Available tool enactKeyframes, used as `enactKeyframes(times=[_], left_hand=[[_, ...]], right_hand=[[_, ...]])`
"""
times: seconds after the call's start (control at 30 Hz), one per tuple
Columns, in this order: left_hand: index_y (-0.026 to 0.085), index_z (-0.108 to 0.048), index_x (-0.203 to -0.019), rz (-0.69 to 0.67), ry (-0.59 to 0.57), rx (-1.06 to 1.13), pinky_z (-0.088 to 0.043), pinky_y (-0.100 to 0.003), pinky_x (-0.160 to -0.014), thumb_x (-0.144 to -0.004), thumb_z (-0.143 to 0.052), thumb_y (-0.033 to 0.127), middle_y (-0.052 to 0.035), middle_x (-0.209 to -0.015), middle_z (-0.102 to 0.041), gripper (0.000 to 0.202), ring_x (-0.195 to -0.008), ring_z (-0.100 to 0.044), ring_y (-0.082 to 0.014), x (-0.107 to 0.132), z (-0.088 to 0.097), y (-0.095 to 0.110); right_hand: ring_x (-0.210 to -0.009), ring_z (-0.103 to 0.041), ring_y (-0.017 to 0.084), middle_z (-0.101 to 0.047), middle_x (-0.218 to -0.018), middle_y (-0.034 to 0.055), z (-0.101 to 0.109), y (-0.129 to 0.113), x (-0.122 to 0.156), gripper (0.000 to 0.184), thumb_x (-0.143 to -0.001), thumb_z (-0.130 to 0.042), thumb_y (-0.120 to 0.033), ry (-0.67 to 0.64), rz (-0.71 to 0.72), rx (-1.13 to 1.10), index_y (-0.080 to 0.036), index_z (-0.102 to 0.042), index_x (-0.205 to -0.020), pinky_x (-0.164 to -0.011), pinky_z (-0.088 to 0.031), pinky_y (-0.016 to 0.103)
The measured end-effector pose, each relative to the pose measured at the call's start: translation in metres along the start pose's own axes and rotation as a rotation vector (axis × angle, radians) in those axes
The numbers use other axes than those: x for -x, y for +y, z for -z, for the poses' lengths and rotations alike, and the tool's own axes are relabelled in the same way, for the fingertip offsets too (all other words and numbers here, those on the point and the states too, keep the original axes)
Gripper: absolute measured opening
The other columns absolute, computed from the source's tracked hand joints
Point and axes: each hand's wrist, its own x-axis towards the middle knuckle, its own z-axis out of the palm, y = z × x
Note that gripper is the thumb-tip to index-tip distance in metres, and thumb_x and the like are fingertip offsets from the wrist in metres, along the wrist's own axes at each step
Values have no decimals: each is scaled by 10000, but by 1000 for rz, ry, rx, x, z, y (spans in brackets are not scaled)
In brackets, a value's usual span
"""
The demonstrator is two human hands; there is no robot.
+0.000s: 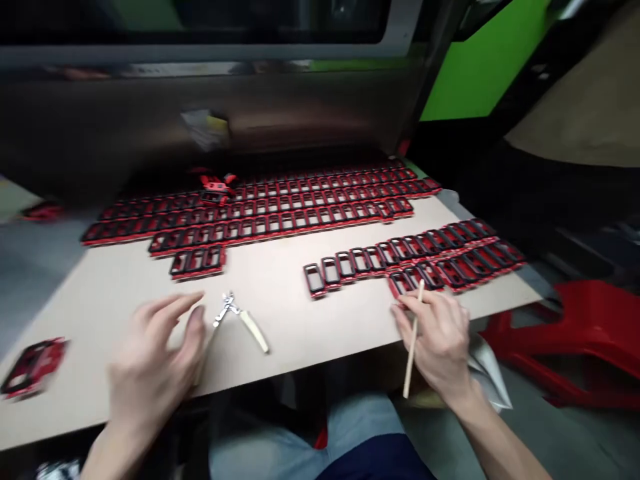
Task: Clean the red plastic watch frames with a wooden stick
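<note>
My left hand (155,360) hovers over the near edge of a beige board (280,293), fingers spread and holding nothing. Just to its right lie small cutting pliers (240,319) with cream handles. My right hand (437,337) is closed on a thin wooden stick (413,343) that points up toward the near end of a row of red-and-black frame parts (415,257). Longer rows of the same frame parts (260,213) fill the far side of the board.
A loose pair of red parts (33,367) lies at the board's left corner. A red plastic stool (575,347) stands low on the right. A dark machine panel (200,113) rises behind the board. A white cloth (487,373) hangs under my right hand.
</note>
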Motion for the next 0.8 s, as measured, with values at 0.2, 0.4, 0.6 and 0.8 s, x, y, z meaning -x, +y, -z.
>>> enactKeyframes(times=[0.2,0.4,0.6,0.8], left_hand=[[235,-729,-886,-52,-30,-132,-471,-797,-957,-918,-657,495,-266,-1228,-714,272,-1180,-633,-546,-74,-48,-30],[248,-757,-931,-106,7,-94,-480,-712,-1055,-983,-636,400,-226,-1283,-725,201,-1230,-641,-469,-48,-38,-9],[279,-760,-1361,-578,-95,118,-561,-352,-1146,-954,-718,49,-88,-1363,-788,470,-1295,-733,-266,91,21,59],[275,-720,-1430,-221,-79,125,-667,-358,-1030,-885,-741,-84,-69,-1135,-860,654,-1109,-819,-265,184,45,80]], right_hand=[[-901,-711,252,-749,-947,102,12,-28,2,170,-968,-724,-31,76,20,-214,-179,-709,-1049,-798,-535,390],[-891,-732,229,-741,-951,78,27,-71,14,285,-919,-667,15,18,-65,-576,-207,-737,-1084,-764,-619,375],[-967,-784,217,-737,-1290,150,36,-113,26,511,-957,-712,-113,-338,-349,-1167,-221,-618,-1448,-758,-697,303],[-936,-785,207,-773,-1062,109,41,-140,34,341,-961,-713,-77,-522,-204,-1336,-198,-719,-1279,-845,-694,317]])
